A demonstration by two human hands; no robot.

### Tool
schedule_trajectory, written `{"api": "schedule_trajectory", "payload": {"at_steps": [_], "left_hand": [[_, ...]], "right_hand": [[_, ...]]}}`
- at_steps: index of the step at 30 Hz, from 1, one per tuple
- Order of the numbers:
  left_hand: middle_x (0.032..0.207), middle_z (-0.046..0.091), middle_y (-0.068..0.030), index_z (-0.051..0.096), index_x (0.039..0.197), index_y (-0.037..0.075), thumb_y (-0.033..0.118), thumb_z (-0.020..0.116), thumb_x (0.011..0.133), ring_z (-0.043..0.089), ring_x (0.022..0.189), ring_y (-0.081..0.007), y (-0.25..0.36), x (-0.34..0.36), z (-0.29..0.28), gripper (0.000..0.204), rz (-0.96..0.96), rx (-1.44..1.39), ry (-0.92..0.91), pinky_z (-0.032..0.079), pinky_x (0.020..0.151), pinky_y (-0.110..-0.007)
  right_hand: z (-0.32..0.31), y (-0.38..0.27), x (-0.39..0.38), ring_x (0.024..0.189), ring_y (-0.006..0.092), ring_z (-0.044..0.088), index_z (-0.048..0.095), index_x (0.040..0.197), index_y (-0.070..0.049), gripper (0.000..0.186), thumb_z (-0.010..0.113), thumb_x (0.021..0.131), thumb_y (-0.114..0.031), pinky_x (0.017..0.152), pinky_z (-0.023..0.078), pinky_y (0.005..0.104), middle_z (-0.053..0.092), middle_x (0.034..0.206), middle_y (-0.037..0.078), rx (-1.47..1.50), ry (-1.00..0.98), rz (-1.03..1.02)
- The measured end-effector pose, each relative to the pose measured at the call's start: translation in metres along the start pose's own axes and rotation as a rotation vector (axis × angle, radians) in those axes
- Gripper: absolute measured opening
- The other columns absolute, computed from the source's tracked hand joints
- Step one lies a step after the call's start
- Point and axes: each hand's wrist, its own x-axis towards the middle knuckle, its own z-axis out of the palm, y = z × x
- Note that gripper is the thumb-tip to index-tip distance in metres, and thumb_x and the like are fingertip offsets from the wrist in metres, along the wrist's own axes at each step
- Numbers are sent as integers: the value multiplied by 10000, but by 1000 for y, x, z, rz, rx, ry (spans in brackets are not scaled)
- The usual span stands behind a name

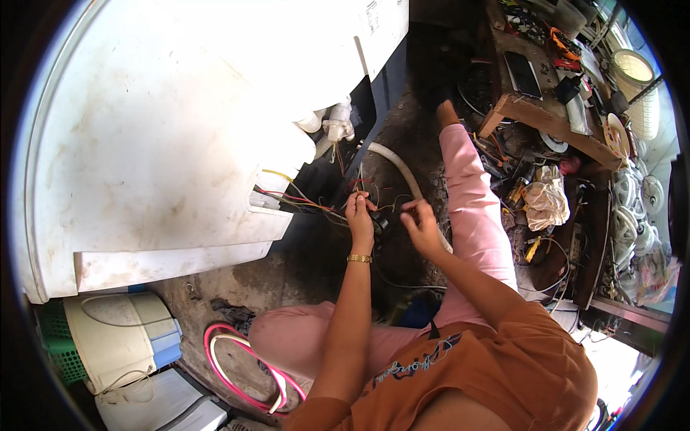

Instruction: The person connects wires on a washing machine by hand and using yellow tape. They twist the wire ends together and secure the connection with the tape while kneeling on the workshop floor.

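My left hand (361, 219), with a gold wristband, is closed in a pinch on thin electrical wires. The bundle of wires (305, 202), red, yellow and dark, runs out of an opening in a large white appliance casing (165, 158). To its right my right hand (422, 226) is curled with fingertips together. A thin loose wire passes close to those fingertips; whether they grip it is too small to tell. Beyond the hands, a white plastic valve-like part (338, 123) sits at the casing's edge. A pale corrugated hose (394, 159) curves down behind my right hand.
A wooden bench (557, 115) at the far right carries a phone (522, 75) and tools. Below it lie a crumpled cloth (546, 199) and scattered cables. Pink hose (212, 345) coils at lower left, beside a cream plastic container (118, 334). White pulley-like wheels (627, 197) stand at right.
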Motion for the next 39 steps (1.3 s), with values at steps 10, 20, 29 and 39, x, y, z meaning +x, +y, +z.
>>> {"api": "schedule_trajectory", "payload": {"at_steps": [10,20,29,39], "left_hand": [[708,504,13,576,942,63,212,472,995,472,670,-77,7,-4,8,189,13,47,-193,386,650,-217],[697,417,49,572,991,66,221,479,991,377,632,-46,-11,-2,2,181,-9,-9,-229,331,601,-206],[863,444,50,534,1175,59,73,593,893,358,690,-30,-7,-10,10,288,115,74,-241,355,641,-192],[968,645,-19,646,1061,-26,51,623,879,566,848,-58,-4,-15,15,199,21,224,-258,451,743,-201]], "right_hand": [[-5,-9,-5,906,181,569,523,1150,-72,324,678,879,-161,776,481,409,561,1083,62,1268,-361,853],[-6,-10,0,695,106,529,523,1129,-128,318,693,866,-183,544,421,255,570,906,-3,1137,-620,888],[-10,19,12,871,124,576,471,1058,-67,319,667,823,21,648,519,265,543,1037,48,659,-207,389],[4,24,12,993,302,532,428,993,-5,364,619,710,122,838,457,359,489,1088,158,213,-34,19]]}}
